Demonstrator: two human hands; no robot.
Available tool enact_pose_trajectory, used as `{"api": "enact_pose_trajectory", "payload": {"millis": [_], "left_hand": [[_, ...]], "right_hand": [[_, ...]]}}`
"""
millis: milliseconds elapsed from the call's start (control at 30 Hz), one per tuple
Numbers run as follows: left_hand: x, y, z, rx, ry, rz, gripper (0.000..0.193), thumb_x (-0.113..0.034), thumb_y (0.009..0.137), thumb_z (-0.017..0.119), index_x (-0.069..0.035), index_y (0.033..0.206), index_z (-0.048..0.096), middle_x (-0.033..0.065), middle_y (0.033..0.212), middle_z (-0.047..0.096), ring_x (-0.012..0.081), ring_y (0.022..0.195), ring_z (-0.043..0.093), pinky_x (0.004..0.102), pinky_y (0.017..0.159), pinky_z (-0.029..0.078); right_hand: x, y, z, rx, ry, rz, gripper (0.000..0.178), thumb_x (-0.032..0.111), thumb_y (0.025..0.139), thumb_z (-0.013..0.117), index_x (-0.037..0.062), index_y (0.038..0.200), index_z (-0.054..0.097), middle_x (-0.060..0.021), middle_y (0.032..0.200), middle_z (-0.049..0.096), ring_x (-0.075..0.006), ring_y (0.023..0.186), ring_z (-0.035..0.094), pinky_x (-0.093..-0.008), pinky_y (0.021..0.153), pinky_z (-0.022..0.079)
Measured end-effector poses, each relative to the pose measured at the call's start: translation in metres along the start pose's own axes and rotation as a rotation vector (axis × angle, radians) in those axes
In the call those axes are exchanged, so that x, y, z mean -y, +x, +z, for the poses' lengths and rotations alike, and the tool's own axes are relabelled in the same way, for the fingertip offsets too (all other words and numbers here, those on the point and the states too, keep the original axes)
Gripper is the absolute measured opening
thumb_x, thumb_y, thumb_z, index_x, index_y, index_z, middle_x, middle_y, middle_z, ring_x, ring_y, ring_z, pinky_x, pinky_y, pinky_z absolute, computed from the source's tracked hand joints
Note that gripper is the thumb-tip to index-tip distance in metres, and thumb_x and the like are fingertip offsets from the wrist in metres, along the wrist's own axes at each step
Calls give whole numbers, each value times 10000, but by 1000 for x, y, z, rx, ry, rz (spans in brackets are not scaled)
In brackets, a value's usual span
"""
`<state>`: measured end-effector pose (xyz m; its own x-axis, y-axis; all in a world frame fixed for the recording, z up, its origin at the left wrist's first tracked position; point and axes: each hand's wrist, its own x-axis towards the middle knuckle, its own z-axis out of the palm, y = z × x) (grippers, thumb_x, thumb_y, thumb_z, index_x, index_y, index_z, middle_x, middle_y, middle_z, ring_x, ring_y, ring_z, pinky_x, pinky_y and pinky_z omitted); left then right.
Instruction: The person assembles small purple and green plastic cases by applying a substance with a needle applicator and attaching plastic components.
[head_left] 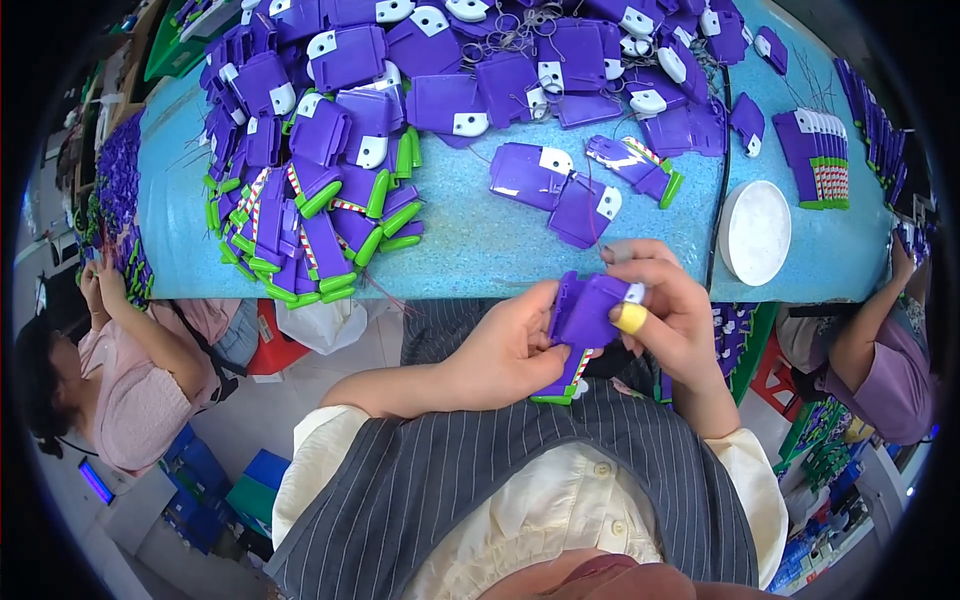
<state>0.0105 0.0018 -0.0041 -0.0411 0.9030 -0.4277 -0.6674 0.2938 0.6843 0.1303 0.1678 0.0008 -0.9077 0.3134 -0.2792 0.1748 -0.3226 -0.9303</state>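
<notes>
Head view: I am holding a purple plastic panel point(590, 314) near the blue tabletop point(450, 265).
My left hand point(510, 348) and right hand point(668, 305), nearly closed, are pinching its sides; uneven pressure could be skewing it against the green-ended piece point(556, 384).

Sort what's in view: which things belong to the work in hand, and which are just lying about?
Apparently in the work: purple piece, between left hand and right hand; loose purple panels; green-tipped pile; fanned stack.

Seemingly lying about: white bag; blue box; white dish, its use unclear.
</notes>
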Motion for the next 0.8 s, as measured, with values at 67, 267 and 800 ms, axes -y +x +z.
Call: {"api": "enact_pose_trajectory", "payload": {"millis": [67,267,800], "left_hand": [[0,0,6,-44,-4,3,439,66,847,484,-12,1261,362,81,1047,573,136,981,586,289,834,484],[0,-2,13,-52,84,53,363,6,880,496,-3,1225,385,73,1011,592,128,925,604,276,787,494],[7,4,-2,-45,376,282,236,-68,923,485,17,1138,437,86,898,620,88,752,580,234,645,462]], "right_hand": [[-3,6,-3,78,-3,84,301,-27,793,615,-39,1090,571,-123,1166,475,-54,656,556,-168,498,416],[-5,0,2,36,-59,26,304,-23,788,627,-40,1083,554,-114,1148,481,-48,663,555,-168,511,425],[-7,-9,13,-75,148,-33,186,36,791,654,39,821,470,-22,818,479,-90,747,473,-234,674,385]]}}
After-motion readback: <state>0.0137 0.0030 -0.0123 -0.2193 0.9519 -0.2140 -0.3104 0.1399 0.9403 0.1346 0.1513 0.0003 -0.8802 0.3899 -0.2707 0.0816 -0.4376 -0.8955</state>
